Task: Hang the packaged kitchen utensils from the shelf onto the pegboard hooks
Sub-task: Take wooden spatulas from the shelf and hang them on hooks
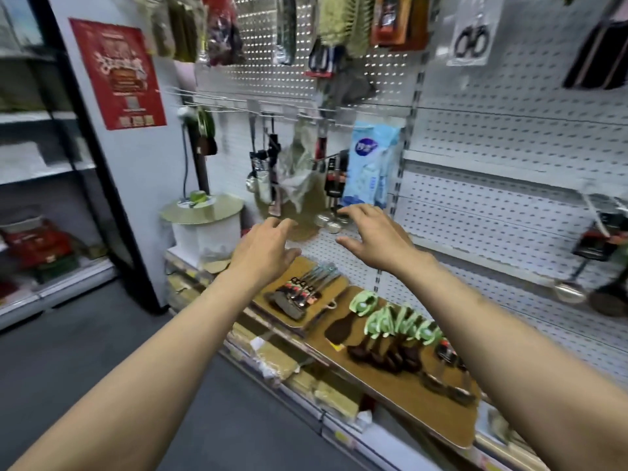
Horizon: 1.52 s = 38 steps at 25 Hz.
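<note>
My left hand (pixel 263 248) and my right hand (pixel 372 237) reach out side by side above the shelf (pixel 438 419), fingers loosely spread, holding nothing. Below the left hand a small bundle of packaged utensils (pixel 302 290) with black and red cards lies on a wooden board (pixel 334 292). Further right on the shelf lies a row of dark utensils with green card tops (pixel 394 331). Ahead, the white pegboard (pixel 509 137) carries hooks (pixel 238 108) with several hung utensils (pixel 263 168) and a crumpled clear bag (pixel 299 171). The picture is blurred.
A blue packet (pixel 368 164) hangs right of the hung utensils. A white round container with a gold lid (pixel 204 222) stands at the shelf's left end. A ladle (pixel 571 287) and dark packages hang at the far right. A red poster (pixel 119 71) is on the left wall.
</note>
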Each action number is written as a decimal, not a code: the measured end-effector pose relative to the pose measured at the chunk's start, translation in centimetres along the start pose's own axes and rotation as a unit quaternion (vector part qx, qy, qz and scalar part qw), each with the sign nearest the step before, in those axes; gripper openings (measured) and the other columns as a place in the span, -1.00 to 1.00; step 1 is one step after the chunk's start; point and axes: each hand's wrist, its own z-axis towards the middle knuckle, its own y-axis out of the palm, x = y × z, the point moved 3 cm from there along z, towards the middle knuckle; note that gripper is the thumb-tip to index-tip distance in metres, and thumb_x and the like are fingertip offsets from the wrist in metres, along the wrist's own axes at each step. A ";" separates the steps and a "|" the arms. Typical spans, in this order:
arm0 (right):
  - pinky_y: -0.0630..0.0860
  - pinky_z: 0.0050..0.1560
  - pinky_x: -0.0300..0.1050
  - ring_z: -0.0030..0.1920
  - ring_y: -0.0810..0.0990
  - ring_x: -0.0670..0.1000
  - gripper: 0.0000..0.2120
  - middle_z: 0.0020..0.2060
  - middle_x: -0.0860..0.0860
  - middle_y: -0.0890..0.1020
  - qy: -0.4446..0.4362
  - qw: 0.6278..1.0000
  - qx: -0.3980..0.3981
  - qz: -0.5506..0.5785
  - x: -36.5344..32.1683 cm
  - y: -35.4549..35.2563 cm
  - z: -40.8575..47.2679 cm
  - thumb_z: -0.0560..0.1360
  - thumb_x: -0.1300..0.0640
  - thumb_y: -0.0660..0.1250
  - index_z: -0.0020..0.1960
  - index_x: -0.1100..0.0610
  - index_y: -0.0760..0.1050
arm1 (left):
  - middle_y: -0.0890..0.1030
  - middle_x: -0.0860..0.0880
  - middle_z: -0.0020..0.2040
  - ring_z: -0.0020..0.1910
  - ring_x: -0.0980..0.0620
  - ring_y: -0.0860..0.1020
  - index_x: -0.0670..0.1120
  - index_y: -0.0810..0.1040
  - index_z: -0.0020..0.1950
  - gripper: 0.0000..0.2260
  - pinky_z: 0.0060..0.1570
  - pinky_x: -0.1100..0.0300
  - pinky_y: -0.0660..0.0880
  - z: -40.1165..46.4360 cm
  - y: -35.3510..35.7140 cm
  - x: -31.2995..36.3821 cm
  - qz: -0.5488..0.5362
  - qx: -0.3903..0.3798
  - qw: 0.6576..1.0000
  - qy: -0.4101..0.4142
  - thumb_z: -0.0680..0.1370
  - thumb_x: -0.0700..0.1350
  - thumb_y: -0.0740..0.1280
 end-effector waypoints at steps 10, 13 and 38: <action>0.18 0.41 -0.08 0.45 0.32 0.13 -0.47 0.42 0.10 0.41 -0.063 0.997 -0.035 0.033 -6.0 13.8 21.4 0.57 -0.04 0.34 0.47 0.10 0.33 | 0.47 -0.06 0.30 0.24 -0.14 0.48 0.06 0.36 0.40 -0.55 0.05 -0.01 0.50 11.2 4.6 -19.3 0.008 -0.001 0.998 -0.057 0.54 0.12 0.31; 0.33 0.41 0.06 0.42 0.37 0.14 -0.46 0.39 0.07 0.43 -0.059 0.996 -0.053 0.045 -6.4 19.1 29.5 0.55 -0.11 0.34 0.45 0.05 0.34 | 0.46 -0.03 0.32 0.23 -0.12 0.48 0.08 0.35 0.40 -0.57 0.02 0.02 0.47 17.6 6.6 -25.8 0.012 -0.015 0.997 -0.069 0.55 0.12 0.30; 0.46 0.09 -0.15 0.18 0.61 0.11 -0.73 0.13 0.09 0.67 0.532 0.760 -0.253 0.275 -2.5 71.6 58.6 0.57 -0.01 0.36 0.09 0.17 0.67 | 0.65 -0.10 -0.01 0.00 -0.14 0.59 -0.05 0.61 0.10 -0.71 -0.08 0.08 0.50 41.0 50.7 -63.8 -0.219 -0.422 0.873 -0.108 0.52 0.11 0.29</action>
